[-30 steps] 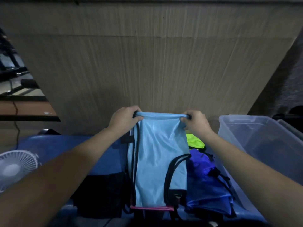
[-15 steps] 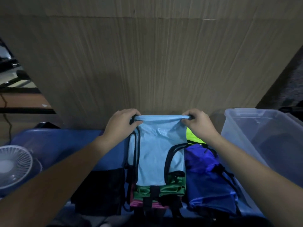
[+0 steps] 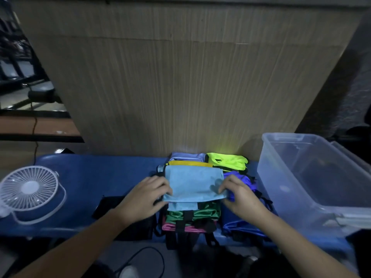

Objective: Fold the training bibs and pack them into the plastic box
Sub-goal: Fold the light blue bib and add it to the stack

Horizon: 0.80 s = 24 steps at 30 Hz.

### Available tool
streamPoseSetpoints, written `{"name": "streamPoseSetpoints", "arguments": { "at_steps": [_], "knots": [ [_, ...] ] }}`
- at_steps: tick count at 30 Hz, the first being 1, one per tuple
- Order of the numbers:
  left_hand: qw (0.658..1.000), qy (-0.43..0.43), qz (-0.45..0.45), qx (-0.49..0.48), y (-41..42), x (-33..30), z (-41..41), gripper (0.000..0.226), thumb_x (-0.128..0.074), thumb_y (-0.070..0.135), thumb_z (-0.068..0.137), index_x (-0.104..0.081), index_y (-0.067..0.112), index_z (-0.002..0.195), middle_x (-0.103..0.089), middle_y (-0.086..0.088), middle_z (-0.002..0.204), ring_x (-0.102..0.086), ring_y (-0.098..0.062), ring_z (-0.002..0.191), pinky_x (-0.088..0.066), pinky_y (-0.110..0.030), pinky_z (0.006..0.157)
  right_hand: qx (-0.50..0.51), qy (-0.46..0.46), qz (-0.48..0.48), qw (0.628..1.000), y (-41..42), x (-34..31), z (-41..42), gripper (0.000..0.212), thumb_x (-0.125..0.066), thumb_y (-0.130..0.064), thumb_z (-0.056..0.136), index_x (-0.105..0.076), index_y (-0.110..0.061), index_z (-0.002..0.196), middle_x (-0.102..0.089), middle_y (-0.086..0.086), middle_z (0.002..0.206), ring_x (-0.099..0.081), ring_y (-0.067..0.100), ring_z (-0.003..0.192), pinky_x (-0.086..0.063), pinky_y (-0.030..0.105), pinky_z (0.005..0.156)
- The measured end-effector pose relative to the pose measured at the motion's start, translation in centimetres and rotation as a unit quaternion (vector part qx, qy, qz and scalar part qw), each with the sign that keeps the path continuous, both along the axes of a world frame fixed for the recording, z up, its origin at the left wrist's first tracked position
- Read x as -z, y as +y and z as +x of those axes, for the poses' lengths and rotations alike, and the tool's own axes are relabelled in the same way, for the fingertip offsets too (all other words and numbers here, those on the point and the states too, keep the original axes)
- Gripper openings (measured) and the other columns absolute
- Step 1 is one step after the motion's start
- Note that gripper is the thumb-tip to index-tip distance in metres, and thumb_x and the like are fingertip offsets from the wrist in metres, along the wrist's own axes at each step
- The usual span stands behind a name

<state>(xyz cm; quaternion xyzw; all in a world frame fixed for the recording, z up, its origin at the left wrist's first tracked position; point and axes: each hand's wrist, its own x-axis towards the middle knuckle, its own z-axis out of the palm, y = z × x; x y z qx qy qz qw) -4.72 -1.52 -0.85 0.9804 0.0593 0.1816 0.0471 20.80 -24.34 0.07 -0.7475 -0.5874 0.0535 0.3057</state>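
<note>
A light blue bib [image 3: 193, 182] lies folded over on top of a stack of bibs at the middle of the blue table [image 3: 96, 173]. My left hand [image 3: 149, 192] pinches its left front corner and my right hand [image 3: 234, 192] pinches its right front corner. Under it show a green bib [image 3: 202, 212], a pink one [image 3: 170, 226], a yellow edge [image 3: 187, 163] and a pale one [image 3: 185, 156]. A neon yellow bib [image 3: 227, 161] and a dark blue bib [image 3: 241, 223] lie to the right. The clear plastic box [image 3: 285, 177] stands at the right, open.
A small white fan [image 3: 30, 189] stands at the left end of the table. A black cloth [image 3: 124, 215] lies under my left forearm. A wooden panel [image 3: 180, 87] rises right behind the table. A cable [image 3: 144, 255] loops on the floor in front.
Both hands have brought the bib's held top edge down and toward me, folding the light blue bib over onto itself on the stack. The camera tilted down.
</note>
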Motion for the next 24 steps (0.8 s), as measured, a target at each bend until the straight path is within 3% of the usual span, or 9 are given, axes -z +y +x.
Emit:
{"name": "streamPoseSetpoints", "arguments": {
  "at_steps": [3, 5, 7, 10, 12, 16, 18, 22, 24],
  "knots": [
    [0.999, 0.04, -0.033, 0.01, -0.1, 0.3, -0.6, 0.02, -0.053, 0.053, 0.095, -0.06, 0.04, 0.109, -0.048, 0.023, 0.115, -0.047, 0.0, 0.108, -0.037, -0.027, 0.098, -0.034, -0.02, -0.074, 0.996, -0.3, 0.8, 0.2, 0.028, -0.072, -0.01, 0.078, -0.064, -0.022, 0.101, -0.049, -0.007, 0.109, -0.049, 0.012, 0.106, -0.042, 0.026, 0.096],
    [0.997, 0.04, -0.063, 0.021, 0.1, 0.0, -0.9, 0.026, -0.048, 0.059, 0.098, -0.063, 0.041, 0.109, -0.048, 0.026, 0.116, -0.047, 0.002, 0.11, -0.035, -0.027, 0.099, -0.07, -0.03, -0.119, 0.99, -0.3, 0.8, 0.4, 0.025, -0.067, -0.026, 0.079, -0.066, -0.026, 0.104, -0.053, -0.011, 0.11, -0.051, 0.013, 0.107, -0.043, 0.03, 0.097],
    [0.995, 0.017, -0.099, 0.024, 0.4, -0.4, -0.6, 0.026, -0.05, 0.057, 0.099, -0.069, 0.039, 0.103, -0.052, 0.026, 0.112, -0.05, 0.001, 0.108, -0.037, -0.027, 0.097, -0.068, -0.018, -0.114, 0.991, 0.0, 0.4, 0.6, 0.021, -0.058, -0.04, 0.082, -0.068, -0.032, 0.099, -0.057, -0.017, 0.104, -0.055, 0.009, 0.103, -0.046, 0.034, 0.093],
    [0.987, -0.037, -0.155, -0.009, 1.5, -1.1, 1.5, 0.019, -0.055, 0.046, 0.098, -0.07, 0.034, 0.097, -0.058, 0.023, 0.106, -0.055, -0.003, 0.103, -0.043, -0.028, 0.093, 0.002, 0.003, -0.041, 0.999, 1.8, -0.2, 1.5, 0.008, -0.06, -0.033, 0.088, -0.067, -0.03, 0.092, -0.059, -0.013, 0.095, -0.057, 0.011, 0.094, -0.049, 0.04, 0.087],
    [0.984, -0.049, -0.168, -0.046, 2.5, -1.8, 3.9, 0.016, -0.057, 0.039, 0.096, -0.069, 0.031, 0.106, -0.062, 0.021, 0.112, -0.056, -0.004, 0.109, -0.043, -0.028, 0.096, 0.062, 0.002, -0.028, 0.998, 3.6, -0.5, 2.4, 0.013, -0.065, -0.022, 0.088, -0.067, -0.023, 0.101, -0.062, -0.008, 0.1, -0.058, 0.017, 0.099, -0.048, 0.039, 0.089],
    [0.975, 0.058, -0.178, -0.117, 4.3, -2.6, 8.6, 0.034, -0.064, 0.027, 0.096, -0.061, 0.024, 0.131, -0.059, 0.009, 0.133, -0.05, -0.013, 0.127, -0.037, -0.029, 0.104, 0.107, 0.041, -0.122, 0.986, 6.7, -1.1, 3.9, 0.048, -0.073, -0.024, 0.082, -0.061, -0.015, 0.128, -0.062, 0.005, 0.125, -0.055, 0.029, 0.118, -0.045, 0.041, 0.098],
    [0.967, 0.118, -0.183, -0.131, 5.0, -2.5, 10.1, 0.044, -0.068, 0.031, 0.094, -0.057, 0.021, 0.136, -0.059, 0.006, 0.136, -0.051, -0.015, 0.129, -0.038, -0.032, 0.107, 0.112, 0.045, -0.157, 0.98, 7.6, -1.3, 4.5, 0.058, -0.076, -0.03, 0.078, -0.057, -0.017, 0.132, -0.061, 0.003, 0.125, -0.056, 0.028, 0.116, -0.046, 0.042, 0.098],
    [0.951, 0.19, -0.209, -0.125, 6.6, -2.4, 11.4, 0.056, -0.072, 0.053, 0.077, -0.065, 0.024, 0.125, -0.064, 0.009, 0.118, -0.059, -0.012, 0.117, -0.043, -0.031, 0.102, 0.101, 0.076, -0.187, 0.974, 8.5, -1.4, 5.3, 0.051, -0.081, -0.032, 0.073, -0.064, -0.021, 0.12, -0.064, -0.005, 0.106, -0.06, 0.022, 0.104, -0.05, 0.041, 0.092],
    [0.948, 0.2, -0.222, -0.109, 7.3, -2.4, 11.4, 0.043, -0.074, 0.052, 0.073, -0.069, 0.028, 0.109, -0.064, 0.013, 0.103, -0.062, -0.011, 0.104, -0.047, -0.029, 0.092, 0.08, 0.108, -0.191, 0.972, 8.7, -1.5, 5.8, 0.038, -0.082, -0.03, 0.072, -0.07, -0.019, 0.106, -0.068, -0.001, 0.101, -0.063, 0.021, 0.096, -0.053, 0.039, 0.085]
  ]
}}
